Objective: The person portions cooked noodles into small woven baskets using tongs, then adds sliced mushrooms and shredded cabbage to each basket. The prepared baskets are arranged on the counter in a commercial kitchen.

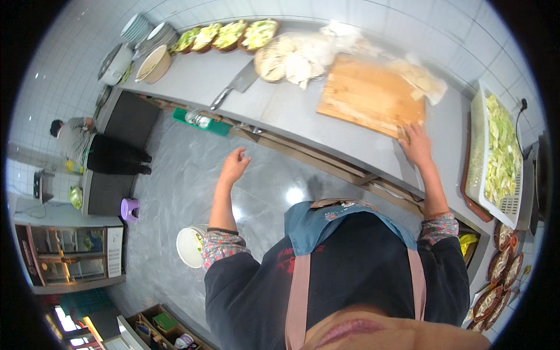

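My right hand (415, 144) is at the near right corner of a wooden cutting board (367, 94), its fingers over the edge. The board lies at an angle on the grey counter (280, 105), with light powdery marks on top. My left hand (236, 165) hangs over the floor in front of the counter, fingers loosely curled and holding nothing. To the board's left sits a large clear plastic bag of pale, dough-like food (293, 57). Beside that lies a cleaver (236, 87), handle toward the counter's front edge. A crumpled pale cloth or wrapper (422, 81) touches the board's far right side.
Brown bowls of chopped cabbage (229, 35) line the wall, near a beige basin (153, 64) and stacked plates (159, 37). A white basket of cut cabbage (492, 153) stands at right. A white bucket (190, 247) and purple stool (130, 210) are on the floor. Another person (87, 144) stands far left.
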{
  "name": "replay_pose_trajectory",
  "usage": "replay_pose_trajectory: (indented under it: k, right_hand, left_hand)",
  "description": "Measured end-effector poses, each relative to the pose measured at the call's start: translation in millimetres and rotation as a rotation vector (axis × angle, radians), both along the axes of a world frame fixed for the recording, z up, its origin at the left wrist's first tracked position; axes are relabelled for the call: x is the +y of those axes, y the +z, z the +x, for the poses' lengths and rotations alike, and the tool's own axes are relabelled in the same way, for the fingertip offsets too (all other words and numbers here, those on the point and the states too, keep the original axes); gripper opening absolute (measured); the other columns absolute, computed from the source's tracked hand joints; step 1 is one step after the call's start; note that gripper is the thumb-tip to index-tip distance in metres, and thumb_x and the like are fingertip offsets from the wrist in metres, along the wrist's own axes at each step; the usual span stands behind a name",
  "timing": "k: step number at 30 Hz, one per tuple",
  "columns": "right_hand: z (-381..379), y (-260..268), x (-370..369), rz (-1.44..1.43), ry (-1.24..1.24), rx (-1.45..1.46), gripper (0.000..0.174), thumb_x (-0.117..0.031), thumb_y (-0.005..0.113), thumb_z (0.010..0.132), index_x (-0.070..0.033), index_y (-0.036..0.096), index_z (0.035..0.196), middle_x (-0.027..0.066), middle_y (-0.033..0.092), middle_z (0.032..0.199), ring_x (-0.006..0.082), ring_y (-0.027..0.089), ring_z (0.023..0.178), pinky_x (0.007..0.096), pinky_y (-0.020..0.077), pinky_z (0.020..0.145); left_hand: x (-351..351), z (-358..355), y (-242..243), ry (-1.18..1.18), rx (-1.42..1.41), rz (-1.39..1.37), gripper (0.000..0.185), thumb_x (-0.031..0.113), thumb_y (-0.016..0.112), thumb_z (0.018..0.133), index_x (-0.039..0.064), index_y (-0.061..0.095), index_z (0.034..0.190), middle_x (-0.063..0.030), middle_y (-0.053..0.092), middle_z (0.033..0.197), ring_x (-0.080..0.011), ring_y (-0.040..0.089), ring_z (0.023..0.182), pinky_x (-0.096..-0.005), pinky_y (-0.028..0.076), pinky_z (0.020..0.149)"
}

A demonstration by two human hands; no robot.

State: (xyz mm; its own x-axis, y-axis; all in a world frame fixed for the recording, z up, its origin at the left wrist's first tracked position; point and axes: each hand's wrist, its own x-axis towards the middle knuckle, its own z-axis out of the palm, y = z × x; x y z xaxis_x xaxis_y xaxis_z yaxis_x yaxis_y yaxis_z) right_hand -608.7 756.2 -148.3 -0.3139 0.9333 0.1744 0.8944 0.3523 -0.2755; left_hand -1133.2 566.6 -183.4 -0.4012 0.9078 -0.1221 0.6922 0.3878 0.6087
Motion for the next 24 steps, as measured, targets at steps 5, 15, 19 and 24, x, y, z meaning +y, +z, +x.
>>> replay_pose_trajectory:
  k: [5,15,19,24]
  right_hand:
    - [50.4,-33.8,11.9,-0.040,0.073,0.027,0.046,-0.030,0.065,0.078,-0.011,0.056,0.119,0.0115,0.049,0.127,0.0298,0.044,0.118,0.0430,0.0386,0.095]
    - [56.8,-29.8,19.0,-0.152,-0.025,0.191,0.045,-0.026,0.067,0.076,-0.009,0.057,0.117,0.0136,0.046,0.131,0.0331,0.045,0.118,0.0409,0.0378,0.098]
    - [54.4,-39.2,31.1,-0.134,-0.104,0.323,0.043,-0.024,0.066,0.077,-0.008,0.058,0.115,0.0164,0.044,0.132,0.0344,0.044,0.119,0.0409,0.0363,0.100]
    - [37.8,-41.0,38.5,-0.095,-0.241,0.382,0.041,-0.025,0.064,0.076,-0.008,0.059,0.113,0.0175,0.046,0.128,0.0337,0.047,0.115,0.0412,0.0385,0.097]
  left_hand:
    - [114.4,90.7,12.7,-0.163,-0.029,0.147,0.046,0.023,0.066,0.078,0.001,0.055,0.117,-0.0200,0.061,0.107,-0.0291,0.058,0.099,-0.0371,0.046,0.085]
    - [265.8,169.3,-8.0,-0.172,0.166,0.231,0.052,0.033,0.064,0.077,0.000,0.055,0.116,-0.0229,0.058,0.110,-0.0370,0.054,0.104,-0.0422,0.042,0.091]
    - [300.0,186.2,-26.5,-0.175,0.174,0.200,0.055,0.035,0.064,0.077,0.000,0.054,0.117,-0.0243,0.057,0.109,-0.0391,0.050,0.106,-0.0431,0.040,0.092]
    - [308.7,217.1,-39.6,-0.174,0.315,0.268,0.054,0.043,0.063,0.076,0.010,0.056,0.118,-0.0224,0.053,0.118,-0.0388,0.047,0.109,-0.0472,0.037,0.092]
